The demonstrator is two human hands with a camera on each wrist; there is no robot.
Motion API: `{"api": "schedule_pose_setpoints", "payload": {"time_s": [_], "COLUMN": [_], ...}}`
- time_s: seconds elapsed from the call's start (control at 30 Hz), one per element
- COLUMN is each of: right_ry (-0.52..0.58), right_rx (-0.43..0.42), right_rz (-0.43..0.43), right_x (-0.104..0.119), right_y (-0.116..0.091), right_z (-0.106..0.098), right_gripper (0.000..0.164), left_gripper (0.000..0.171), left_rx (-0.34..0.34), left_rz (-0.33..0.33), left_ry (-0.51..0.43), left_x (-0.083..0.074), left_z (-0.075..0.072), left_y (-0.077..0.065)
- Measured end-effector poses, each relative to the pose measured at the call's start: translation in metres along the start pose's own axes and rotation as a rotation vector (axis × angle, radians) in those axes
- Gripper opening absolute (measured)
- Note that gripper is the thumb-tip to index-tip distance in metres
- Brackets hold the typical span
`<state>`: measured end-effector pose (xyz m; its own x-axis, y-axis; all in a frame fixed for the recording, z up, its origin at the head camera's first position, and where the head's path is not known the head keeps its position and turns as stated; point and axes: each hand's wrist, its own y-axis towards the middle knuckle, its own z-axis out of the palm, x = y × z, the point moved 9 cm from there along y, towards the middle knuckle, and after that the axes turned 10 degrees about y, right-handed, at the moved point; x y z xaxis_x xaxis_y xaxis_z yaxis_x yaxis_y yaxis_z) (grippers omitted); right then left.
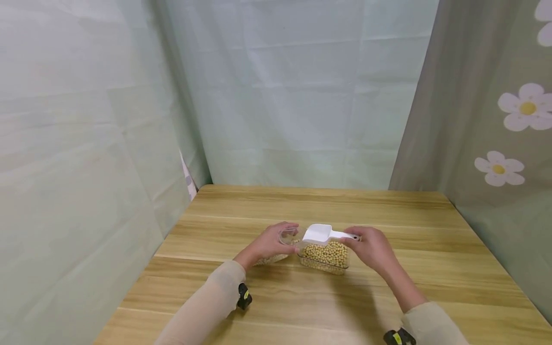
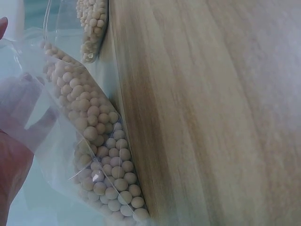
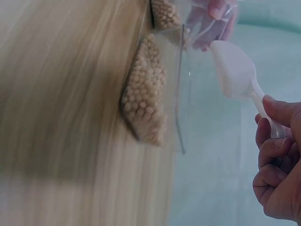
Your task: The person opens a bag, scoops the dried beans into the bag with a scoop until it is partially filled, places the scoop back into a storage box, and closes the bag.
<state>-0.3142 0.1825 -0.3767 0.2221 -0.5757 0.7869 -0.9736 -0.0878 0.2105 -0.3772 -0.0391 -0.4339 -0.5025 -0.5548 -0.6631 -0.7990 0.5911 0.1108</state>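
A white plastic scoop (image 1: pixel 318 233) is held by its handle between the thumb and curled fingers of my right hand (image 1: pixel 372 245). Its bowl is over a clear box (image 3: pixel 172 94) of round, pale yellow beans (image 1: pixel 327 252), pointing left; no beans show in it. My left hand (image 1: pixel 276 240) grips the mouth of a clear plastic bag (image 2: pixel 47 155), which stands propped open just left of the box. More beans (image 2: pixel 115 174) fill the bottom of the bag, seen close up in the left wrist view. In the head view the left hand hides much of the bag.
Box and bag rest on a wood-grain table (image 1: pixel 302 306). Pale green cloth (image 1: pixel 302 96) hangs behind and to the left. On the right hangs a grey-green curtain (image 1: pixel 457 110) with white flowers.
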Motion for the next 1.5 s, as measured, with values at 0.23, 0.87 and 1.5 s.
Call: {"api": "schedule_pose_setpoints", "payload": {"time_s": [0.23,0.87,1.5], "right_ry": [0.014,-0.27,-0.042], "right_rx": [-0.013,0.045,-0.073], "right_rz": [0.05,0.011,0.004], "right_x": [-0.028,-0.025,-0.046], "right_y": [-0.01,-0.016,-0.007], "right_z": [-0.006,0.0,0.039], "right_gripper": [0.025,0.021,0.031], "left_gripper": [0.071,0.072,0.066], "left_rx": [-0.015,-0.009,0.034], "left_rz": [0.018,0.019,0.03], "left_ry": [0.0,0.013,-0.044], "left_x": [0.003,0.003,-0.031], "left_z": [-0.002,-0.001,-0.01], "left_y": [-0.002,-0.001,-0.012]}}
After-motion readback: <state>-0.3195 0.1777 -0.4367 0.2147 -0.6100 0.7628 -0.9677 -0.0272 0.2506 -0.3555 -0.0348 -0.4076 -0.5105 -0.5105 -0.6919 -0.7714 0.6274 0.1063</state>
